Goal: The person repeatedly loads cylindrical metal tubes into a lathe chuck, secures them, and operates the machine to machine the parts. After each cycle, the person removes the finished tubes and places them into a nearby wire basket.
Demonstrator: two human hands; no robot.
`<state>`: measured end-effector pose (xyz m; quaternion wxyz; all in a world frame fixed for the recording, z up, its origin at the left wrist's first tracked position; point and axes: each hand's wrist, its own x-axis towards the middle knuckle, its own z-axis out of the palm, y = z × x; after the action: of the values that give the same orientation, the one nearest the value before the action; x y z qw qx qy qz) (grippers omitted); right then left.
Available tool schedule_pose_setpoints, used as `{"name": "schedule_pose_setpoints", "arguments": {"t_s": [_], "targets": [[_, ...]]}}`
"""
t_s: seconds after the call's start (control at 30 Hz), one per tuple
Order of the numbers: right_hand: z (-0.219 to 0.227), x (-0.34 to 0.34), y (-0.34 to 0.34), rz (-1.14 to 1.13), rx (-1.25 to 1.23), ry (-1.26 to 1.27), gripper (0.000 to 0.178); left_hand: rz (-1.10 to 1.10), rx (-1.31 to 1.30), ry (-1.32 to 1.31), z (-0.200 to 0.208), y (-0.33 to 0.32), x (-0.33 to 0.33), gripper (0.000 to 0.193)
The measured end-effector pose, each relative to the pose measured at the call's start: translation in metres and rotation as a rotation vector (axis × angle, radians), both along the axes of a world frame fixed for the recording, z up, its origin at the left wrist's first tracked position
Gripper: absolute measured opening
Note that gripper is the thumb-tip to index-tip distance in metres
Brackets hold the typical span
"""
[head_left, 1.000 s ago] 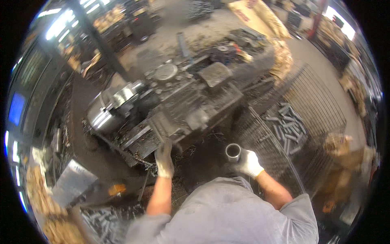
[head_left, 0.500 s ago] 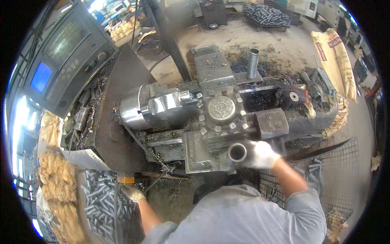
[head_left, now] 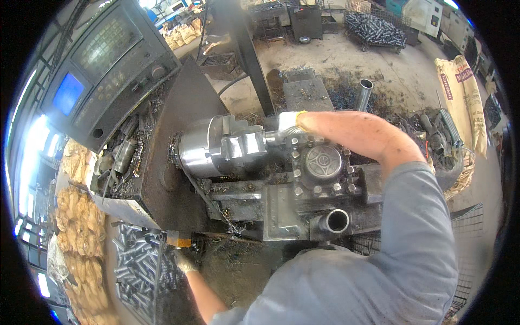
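My right hand [head_left: 290,120], in a white glove, reaches across the lathe to the short metal tube [head_left: 275,138] that sticks out of the chuck [head_left: 197,147]. Its fingers are hidden on the far side, so whether they grip the tube does not show. Below the machine's front edge, my gloved left hand [head_left: 186,263] is beside an orange block [head_left: 183,242]; its fingers are mostly out of sight. A larger open-ended tube [head_left: 337,221] sits at the front of the tool turret [head_left: 323,162], near my chest. My right forearm passes over the turret.
A control panel with a lit blue screen [head_left: 68,97] stands at left. Many cut tubes [head_left: 142,265] lie in a bin at lower left, near tan sacks [head_left: 80,219]. Another upright tube [head_left: 364,95] rises behind the lathe. A loaded cart [head_left: 375,30] stands far back.
My right hand has left the front tube and moved up and left across the turret to the chuck. My left hand stays low by the orange block. The view has shifted.
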<state>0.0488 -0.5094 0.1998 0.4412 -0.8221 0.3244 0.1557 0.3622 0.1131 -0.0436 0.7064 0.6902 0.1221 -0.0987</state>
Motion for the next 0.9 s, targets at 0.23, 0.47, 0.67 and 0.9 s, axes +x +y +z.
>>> {"name": "schedule_pose_setpoints", "arguments": {"t_s": [0.23, 0.47, 0.67, 0.9], "targets": [[0.053, -0.12, -0.157, -0.283, -0.683, -0.141, 0.041, -0.432, 0.602, -0.573, 0.11, -0.176, -0.152, 0.07], [0.008, -0.045, -0.079, 0.201, -0.687, -0.259, 0.062, -0.77, 1.125, -1.697, 0.242, -0.384, -0.067, 0.1], [0.012, 0.017, 0.018, 0.549, -0.61, 0.043, 0.057, -1.152, 1.104, -1.35, 0.304, -0.418, -0.079, 0.105], [-0.035, 0.035, -0.033, 0.468, -0.156, -0.024, 0.052, -0.661, 0.85, -1.562, 0.26, -0.401, -0.063, 0.068]]}}
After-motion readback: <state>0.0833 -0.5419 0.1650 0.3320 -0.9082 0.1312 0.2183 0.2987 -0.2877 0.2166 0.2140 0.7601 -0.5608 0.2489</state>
